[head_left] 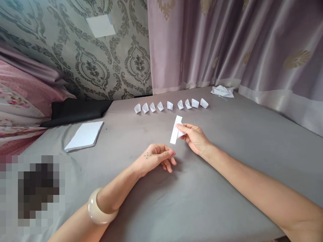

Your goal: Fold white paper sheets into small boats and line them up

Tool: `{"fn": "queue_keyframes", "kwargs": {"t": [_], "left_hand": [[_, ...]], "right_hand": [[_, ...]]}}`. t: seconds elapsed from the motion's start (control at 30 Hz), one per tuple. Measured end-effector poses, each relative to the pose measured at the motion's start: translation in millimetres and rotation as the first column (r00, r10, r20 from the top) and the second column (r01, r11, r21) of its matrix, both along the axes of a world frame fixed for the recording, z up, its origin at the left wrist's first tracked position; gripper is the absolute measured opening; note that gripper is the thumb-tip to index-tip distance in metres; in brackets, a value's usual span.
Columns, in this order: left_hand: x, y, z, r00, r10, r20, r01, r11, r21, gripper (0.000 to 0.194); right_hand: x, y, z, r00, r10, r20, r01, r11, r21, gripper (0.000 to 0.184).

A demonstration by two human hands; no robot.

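My right hand pinches a folded piece of white paper between thumb and fingers. A straight flat band runs along the paper's left side, and a slanted part behind it is partly covered by the fingers. My left hand hangs just below and left of the paper, apart from it. Its fingers are loosely bent and spread, with nothing visible in them. Beyond the hands, several small folded paper boats stand in a row across the grey sheet.
A stack of white paper lies at the left, in front of a black cloth. More folded white papers sit at the far right by the purple curtain. A white sheet is on the patterned wall.
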State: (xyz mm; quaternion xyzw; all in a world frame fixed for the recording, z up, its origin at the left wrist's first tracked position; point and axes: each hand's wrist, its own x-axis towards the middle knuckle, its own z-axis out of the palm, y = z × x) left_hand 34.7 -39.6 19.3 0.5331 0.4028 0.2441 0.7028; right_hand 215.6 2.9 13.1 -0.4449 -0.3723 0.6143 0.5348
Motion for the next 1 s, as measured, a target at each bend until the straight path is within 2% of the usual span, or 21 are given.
{"fn": "queue_keyframes", "kwargs": {"t": [0.1,0.17,0.23,0.3,0.33,0.37,0.4,0.43,0.53,0.57,0.63,0.77,0.9,1.0], "left_hand": [[0.2,1.1,-3.9,0.991,0.109,-0.080,-0.098,0.987,0.126,0.030],[-0.7,2.8,-7.7,0.960,0.257,-0.108,-0.210,0.922,0.324,0.026],[-2.3,3.9,-10.4,0.913,0.396,-0.095,-0.277,0.775,0.568,0.023],[-4.0,3.9,-11.3,0.879,0.469,-0.084,-0.251,0.607,0.754,0.021],[-4.6,3.6,-11.4,0.873,0.479,-0.088,-0.218,0.547,0.808,0.020],[-5.0,3.5,-11.2,0.874,0.478,-0.092,-0.193,0.515,0.835,0.019],[-5.1,3.5,-11.0,0.877,0.473,-0.083,-0.196,0.512,0.836,0.019],[-5.2,4.0,-10.8,0.881,0.470,-0.059,-0.235,0.540,0.808,0.019],[-5.3,7.8,-9.5,0.875,0.480,0.063,-0.431,0.715,0.551,0.023],[-5.6,9.5,-8.7,0.870,0.482,0.104,-0.474,0.759,0.447,0.026],[-6.5,12.3,-6.9,0.867,0.470,0.167,-0.498,0.810,0.310,0.027],[-7.9,13.0,-4.5,0.867,0.441,0.233,-0.490,0.840,0.232,0.021],[-8.0,10.6,-3.6,0.861,0.428,0.275,-0.490,0.842,0.226,0.016],[-7.2,9.9,-1.7,0.856,0.428,0.292,-0.496,0.839,0.225,0.015]], "right_hand": [[3.2,-0.9,0.8,1.000,0.011,0.020,-0.011,1.000,-0.003,0.024],[2.2,-4.3,1.8,0.999,0.042,0.007,-0.042,0.999,-0.020,0.024],[-0.9,-8.3,2.6,0.996,0.085,-0.021,-0.087,0.994,-0.064,0.024],[-4.9,-11.5,2.6,0.990,0.129,-0.050,-0.134,0.984,-0.117,0.023],[-6.7,-12.7,2.3,0.987,0.146,-0.061,-0.153,0.978,-0.139,0.023],[-8.2,-13.5,1.9,0.985,0.159,-0.068,-0.168,0.974,-0.150,0.023],[-9.4,-14.3,1.6,0.983,0.172,-0.067,-0.180,0.973,-0.148,0.024],[-10.3,-15.2,1.6,0.982,0.180,-0.054,-0.186,0.973,-0.134,0.024],[-12.3,-19.6,3.9,0.974,0.214,0.076,-0.211,0.977,-0.038,0.024],[-13.2,-21.9,5.4,0.963,0.223,0.150,-0.226,0.974,0.007,0.024],[-15.6,-27.4,8.7,0.927,0.192,0.323,-0.242,0.962,0.123,0.023],[-20.8,-36.3,11.6,0.824,0.039,0.566,-0.266,0.907,0.326,0.018],[-22.7,-37.4,9.8,0.747,-0.102,0.657,-0.292,0.838,0.462,0.016],[-23.1,-36.0,9.1,0.719,-0.149,0.679,-0.301,0.813,0.498,0.018]]}}
